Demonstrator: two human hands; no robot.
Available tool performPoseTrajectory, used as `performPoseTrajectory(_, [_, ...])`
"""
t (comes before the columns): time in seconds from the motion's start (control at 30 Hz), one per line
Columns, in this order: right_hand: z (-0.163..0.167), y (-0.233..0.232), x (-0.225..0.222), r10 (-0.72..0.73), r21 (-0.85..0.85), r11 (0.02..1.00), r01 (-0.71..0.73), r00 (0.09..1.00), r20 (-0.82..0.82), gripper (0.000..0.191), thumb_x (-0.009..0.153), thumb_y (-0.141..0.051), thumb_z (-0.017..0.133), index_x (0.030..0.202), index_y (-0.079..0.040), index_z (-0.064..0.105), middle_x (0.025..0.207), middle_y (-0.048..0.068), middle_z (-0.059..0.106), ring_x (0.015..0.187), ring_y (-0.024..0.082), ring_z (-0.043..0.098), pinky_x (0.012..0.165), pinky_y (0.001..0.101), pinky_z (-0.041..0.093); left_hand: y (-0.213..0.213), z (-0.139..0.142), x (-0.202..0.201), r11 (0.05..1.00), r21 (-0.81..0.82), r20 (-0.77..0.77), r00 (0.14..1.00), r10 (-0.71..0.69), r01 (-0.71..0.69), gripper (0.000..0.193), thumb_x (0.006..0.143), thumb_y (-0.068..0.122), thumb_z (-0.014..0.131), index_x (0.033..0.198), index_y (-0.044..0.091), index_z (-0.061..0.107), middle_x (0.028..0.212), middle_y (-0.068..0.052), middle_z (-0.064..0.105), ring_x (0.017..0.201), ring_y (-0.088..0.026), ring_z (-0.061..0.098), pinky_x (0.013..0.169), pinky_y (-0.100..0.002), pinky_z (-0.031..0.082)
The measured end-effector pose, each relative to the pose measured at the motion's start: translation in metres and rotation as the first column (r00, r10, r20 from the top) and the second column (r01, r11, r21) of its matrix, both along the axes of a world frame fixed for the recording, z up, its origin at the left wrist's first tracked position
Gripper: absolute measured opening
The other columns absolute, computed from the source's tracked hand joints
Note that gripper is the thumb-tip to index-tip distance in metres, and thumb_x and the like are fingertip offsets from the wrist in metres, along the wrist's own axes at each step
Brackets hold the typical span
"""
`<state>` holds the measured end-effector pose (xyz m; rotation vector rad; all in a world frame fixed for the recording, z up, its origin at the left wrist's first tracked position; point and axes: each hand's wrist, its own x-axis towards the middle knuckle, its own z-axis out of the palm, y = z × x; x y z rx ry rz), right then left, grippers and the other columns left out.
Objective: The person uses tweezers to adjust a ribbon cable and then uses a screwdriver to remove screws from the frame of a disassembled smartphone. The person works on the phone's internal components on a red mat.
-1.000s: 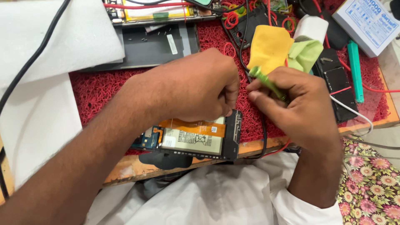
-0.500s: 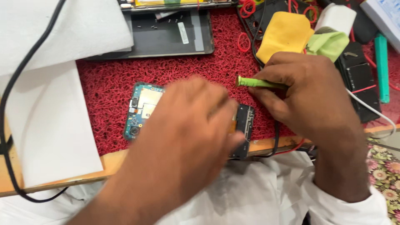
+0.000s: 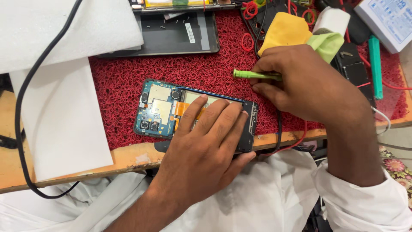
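An opened phone (image 3: 159,109) lies back-up on the red mesh mat (image 3: 116,81), its blue circuit board and orange flex cable exposed. My left hand (image 3: 206,141) rests flat on the phone's right half, fingers pressing on the battery area. My right hand (image 3: 309,83) is just right of the phone and grips a green screwdriver (image 3: 253,74), which points left above the phone's upper right corner.
A removed dark back cover (image 3: 171,34) with loose screws lies at the top. White paper sheets (image 3: 60,116) and a black cable (image 3: 25,107) cover the left. Yellow and green cloths (image 3: 287,30), red rubber bands, a teal tool (image 3: 375,64) and a white box (image 3: 386,19) crowd the right.
My left hand slid down and right, uncovering the phone's circuit board. The right hand lifted the green screwdriver away from the phone, upward and to the right.
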<state>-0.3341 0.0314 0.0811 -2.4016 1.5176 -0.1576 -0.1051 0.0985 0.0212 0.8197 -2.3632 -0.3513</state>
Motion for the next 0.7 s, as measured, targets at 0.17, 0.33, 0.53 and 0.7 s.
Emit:
performPoseTrajectory(0.17, [-0.001,0.007,0.011,-0.009,-0.036,0.999,0.009,1.000,-0.005,0.016,0.082,-0.008,0.076,0.093,0.003,0.070,0.087,0.019,0.065,0.080,0.040,0.064,0.070,0.0465,0.051,0.002,0.004,0.008,0.997,-0.058,0.012,0.999,0.052,-0.051,0.057,0.093,0.038,0.066,0.126,-0.008,0.066,0.134,-0.019,0.059,0.132,-0.033,0.052,0.120,-0.056,0.031])
performPoseTrajectory(0.33, [-0.004,0.017,0.016,-0.015,-0.092,0.996,0.014,1.000,-0.010,0.019,0.085,-0.006,0.073,0.101,0.003,0.069,0.094,0.019,0.063,0.086,0.039,0.064,0.074,0.0455,0.051,-0.003,0.005,0.021,0.996,-0.061,0.000,0.998,0.065,-0.065,0.057,0.089,0.036,0.066,0.125,-0.009,0.067,0.133,-0.019,0.060,0.132,-0.033,0.053,0.121,-0.057,0.030])
performPoseTrajectory(0.53, [-0.005,0.017,0.008,-0.093,-0.064,0.993,0.097,0.994,0.061,0.016,0.087,-0.009,0.077,0.098,0.000,0.070,0.086,0.013,0.064,0.075,0.030,0.064,0.067,0.0387,0.050,-0.010,0.000,0.030,0.996,-0.055,-0.027,0.997,0.071,-0.072,0.056,0.090,0.035,0.065,0.126,-0.008,0.067,0.133,-0.018,0.060,0.133,-0.033,0.053,0.122,-0.056,0.030])
performPoseTrajectory(0.7, [-0.009,0.019,0.002,-0.134,-0.103,0.982,0.160,0.966,0.221,0.021,0.082,-0.007,0.080,0.102,-0.005,0.075,0.087,0.007,0.069,0.071,0.019,0.068,0.062,0.0311,0.051,-0.016,-0.005,0.026,0.994,-0.079,-0.036,0.996,0.077,-0.079,0.057,0.091,0.035,0.065,0.127,-0.009,0.066,0.135,-0.019,0.059,0.134,-0.034,0.052,0.120,-0.054,0.033])
